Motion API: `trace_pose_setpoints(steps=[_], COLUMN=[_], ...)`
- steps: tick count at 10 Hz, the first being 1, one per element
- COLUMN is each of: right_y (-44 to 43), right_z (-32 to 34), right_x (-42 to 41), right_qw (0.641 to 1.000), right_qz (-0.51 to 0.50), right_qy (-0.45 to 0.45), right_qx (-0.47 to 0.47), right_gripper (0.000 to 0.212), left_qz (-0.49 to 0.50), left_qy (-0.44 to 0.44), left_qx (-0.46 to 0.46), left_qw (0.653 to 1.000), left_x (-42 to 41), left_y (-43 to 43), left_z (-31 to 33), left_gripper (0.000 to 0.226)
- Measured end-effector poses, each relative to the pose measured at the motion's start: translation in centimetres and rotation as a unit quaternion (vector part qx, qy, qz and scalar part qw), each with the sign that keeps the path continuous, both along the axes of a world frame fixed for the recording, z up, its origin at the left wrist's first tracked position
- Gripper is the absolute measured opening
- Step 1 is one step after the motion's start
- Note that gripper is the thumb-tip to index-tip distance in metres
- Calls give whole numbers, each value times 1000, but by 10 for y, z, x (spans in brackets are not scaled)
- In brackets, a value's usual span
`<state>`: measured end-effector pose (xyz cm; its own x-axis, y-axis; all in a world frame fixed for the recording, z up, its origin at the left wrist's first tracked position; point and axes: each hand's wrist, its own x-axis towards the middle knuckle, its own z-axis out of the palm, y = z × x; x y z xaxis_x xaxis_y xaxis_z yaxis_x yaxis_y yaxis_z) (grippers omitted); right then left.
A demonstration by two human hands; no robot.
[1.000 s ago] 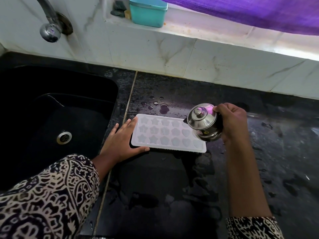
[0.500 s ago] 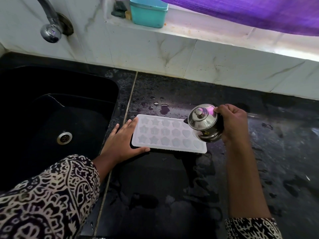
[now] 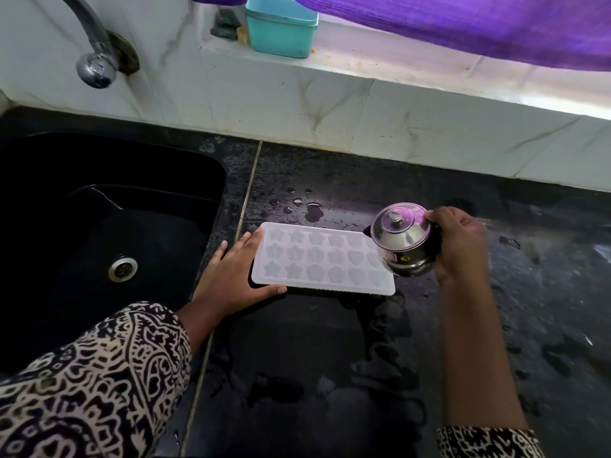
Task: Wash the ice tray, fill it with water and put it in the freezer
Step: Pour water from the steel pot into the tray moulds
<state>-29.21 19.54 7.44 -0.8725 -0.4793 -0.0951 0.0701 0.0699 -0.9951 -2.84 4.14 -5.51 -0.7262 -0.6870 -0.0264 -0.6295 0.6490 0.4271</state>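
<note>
The left hand [image 3: 235, 276] lies flat, fingers spread, against the ice tray [image 3: 322, 259] (near the counter's [image 3: 330, 358] sink-side edge) while the right hand [image 3: 461, 244] grips a tilted steel pot [image 3: 405, 239].

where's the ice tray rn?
Head view: the ice tray lies flat on the black counter, right of the sink, between the left hand and the steel pot.

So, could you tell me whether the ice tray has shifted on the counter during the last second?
No. The ice tray sits at the same spot beside the counter seam, left hand against its end and steel pot over its right end.
</note>
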Motion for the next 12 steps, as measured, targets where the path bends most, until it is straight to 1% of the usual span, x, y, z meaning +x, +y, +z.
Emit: trace_pose_setpoints(steps=[2, 5, 12], right_y=[3, 5, 9], right_z=[-3, -3, 1], right_x=[-1, -1, -6], right_qw=[998, 994, 992], right_qz=[-9, -3, -9], right_qy=[62, 107, 122], right_qx=[17, 23, 32], right_gripper=[34, 37, 38], left_qz=[0, -1, 5], left_qy=[-2, 1, 4], left_qx=[-3, -2, 0], left_qw=[1000, 1000, 1000], left_x=[0, 0, 0], left_y=[-1, -1, 0], left_z=[-1, -1, -1], left_gripper=[125, 123, 124])
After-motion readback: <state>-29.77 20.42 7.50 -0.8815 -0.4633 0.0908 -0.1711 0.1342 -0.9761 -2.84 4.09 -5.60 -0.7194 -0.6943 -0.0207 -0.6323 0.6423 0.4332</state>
